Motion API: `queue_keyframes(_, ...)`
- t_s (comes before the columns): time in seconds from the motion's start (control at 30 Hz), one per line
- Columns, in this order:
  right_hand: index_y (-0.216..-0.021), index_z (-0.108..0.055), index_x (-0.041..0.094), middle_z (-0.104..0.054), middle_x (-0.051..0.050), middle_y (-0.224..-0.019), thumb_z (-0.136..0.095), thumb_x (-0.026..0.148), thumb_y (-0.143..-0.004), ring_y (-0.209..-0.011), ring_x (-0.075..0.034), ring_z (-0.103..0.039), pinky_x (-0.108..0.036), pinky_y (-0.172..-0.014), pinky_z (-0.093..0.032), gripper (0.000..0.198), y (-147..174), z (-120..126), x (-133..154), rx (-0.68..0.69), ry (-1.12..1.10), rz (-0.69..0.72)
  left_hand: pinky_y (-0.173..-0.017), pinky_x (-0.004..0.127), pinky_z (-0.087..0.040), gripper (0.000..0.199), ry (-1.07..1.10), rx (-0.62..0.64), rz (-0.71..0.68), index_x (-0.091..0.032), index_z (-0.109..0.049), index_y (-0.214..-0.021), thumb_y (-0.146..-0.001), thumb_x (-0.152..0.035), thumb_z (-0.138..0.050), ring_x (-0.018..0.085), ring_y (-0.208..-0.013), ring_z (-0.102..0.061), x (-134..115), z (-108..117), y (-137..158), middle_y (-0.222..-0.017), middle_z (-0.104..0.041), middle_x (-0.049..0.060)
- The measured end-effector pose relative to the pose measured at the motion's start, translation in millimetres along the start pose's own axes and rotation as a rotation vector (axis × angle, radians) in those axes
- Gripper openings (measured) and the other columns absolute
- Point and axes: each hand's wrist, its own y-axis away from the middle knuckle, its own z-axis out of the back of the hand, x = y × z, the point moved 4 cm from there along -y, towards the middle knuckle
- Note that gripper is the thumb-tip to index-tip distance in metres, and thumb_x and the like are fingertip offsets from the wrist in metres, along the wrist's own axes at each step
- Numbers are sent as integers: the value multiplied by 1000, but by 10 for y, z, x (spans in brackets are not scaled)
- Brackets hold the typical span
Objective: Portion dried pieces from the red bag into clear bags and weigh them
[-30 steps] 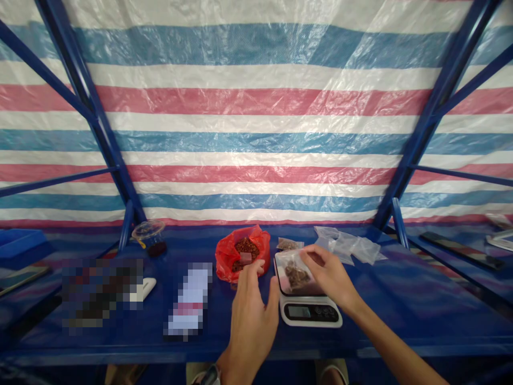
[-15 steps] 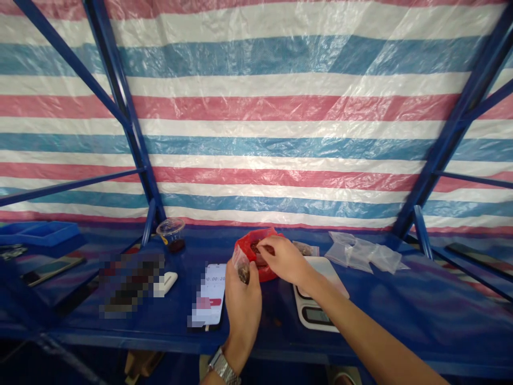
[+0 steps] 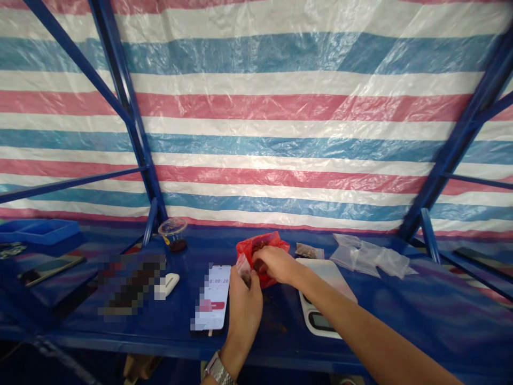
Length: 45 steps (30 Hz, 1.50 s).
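Fingers of the left hand (image 3: pixel 245 302) gripping a small clear bag (image 3: pixel 242 262), right hand (image 3: pixel 276 263) reaching into a red bag (image 3: pixel 245 246) on the tabletop (image 3: pixel 404 321), right fingertips hidden, their grip impossible to tell.

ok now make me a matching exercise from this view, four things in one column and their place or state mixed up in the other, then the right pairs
Things:
1. left hand
2. phone
3. right hand
4. clear cup

Place or state:
A. screen lit
B. dark contents at the bottom
C. at the opening of the red bag
D. holding a small clear bag

Pairs: 1-D, 2-A, 3-C, 4-B
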Motion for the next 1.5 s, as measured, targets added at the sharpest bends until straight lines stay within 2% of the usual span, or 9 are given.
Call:
queue_keyframes(0.17,-95,-75,17,-80,-6,-92,-58,-2,-76,-84,-19,-76,-24,-71,-54,32,19,-105,-247,-64,-402,-84,-86,39,-54,24,108,80,48,-17,-57,-111,-93,-32,-53,25,-93,-70,-35,-16,-44,-100,-71,9)
queue_keyframes(0.4,-96,-75,18,-79,-8,-99,-67,23,-81,-93,-22,-74,-37,-88,-59,18,352,226,-296,-298,-674,-103,-88,41,-51,20,-197,22,-72,-20,-61,-109,-91,-28,-59,24,-96,-63,-155,23,37,-113,-59,10)
queue_keyframes(0.57,-104,-76,19,-78,-8,-108,-63,25,-85,-98,-22,-73,-36,-91,-58,24,552,415,25,-299,-669,-23,-84,39,-48,9,-318,58,-120,-22,-62,-95,-95,-28,-55,24,-92,-61,-230,3,46,-103,-56,7)
queue_keyframes(0.8,-104,-77,24,-78,-2,-101,-61,15,-88,-89,-18,-70,-29,-84,-55,24,644,474,349,-264,-494,25,-81,35,-47,7,-354,46,-128,-22,-63,-99,-94,-26,-58,22,-90,-60,-270,-12,53,-101,-56,6)
queue_keyframes(0.97,-104,-77,24,-78,-2,-100,-62,16,-89,-88,-18,-70,-29,-81,-55,23,677,459,295,-292,-483,30,-82,35,-48,13,-356,36,-138,-23,-64,-104,-92,-24,-60,24,-92,-60,-289,-15,64,-101,-59,6)
queue_keyframes(1.1,-106,-76,22,-78,-4,-108,-62,19,-90,-97,-20,-71,-32,-90,-54,21,606,400,129,-352,-507,-10,-81,36,-48,12,-361,9,-126,-23,-65,-102,-95,-30,-58,24,-88,-60,-287,-20,56,-98,-60,5)
queue_keyframes(1.3,-128,-69,17,-71,-15,-128,-64,27,-96,-122,-29,-62,-46,-111,-43,34,538,337,-6,-453,-159,-191,-84,40,-48,15,-326,-58,-156,-21,-64,-98,-95,-33,-56,26,-89,-59,-319,-13,31,-97,-61,7)
queue_keyframes(1.4,-135,-64,22,-68,-12,-130,-63,29,-98,-121,-24,-61,-41,-110,-45,38,713,431,181,-427,-229,-27,-82,40,-49,17,-244,-57,-171,-21,-63,-99,-94,-36,-58,25,-90,-60,-370,-12,46,-97,-62,6)
queue_keyframes(1.5,-130,-67,29,-67,-6,-129,-66,28,-97,-119,-20,-61,-35,-107,-46,33,960,519,381,-328,-349,170,-80,36,-52,20,-75,85,-140,-21,-62,-105,-90,-34,-64,22,-90,-64,-446,-74,105,-101,-66,6)
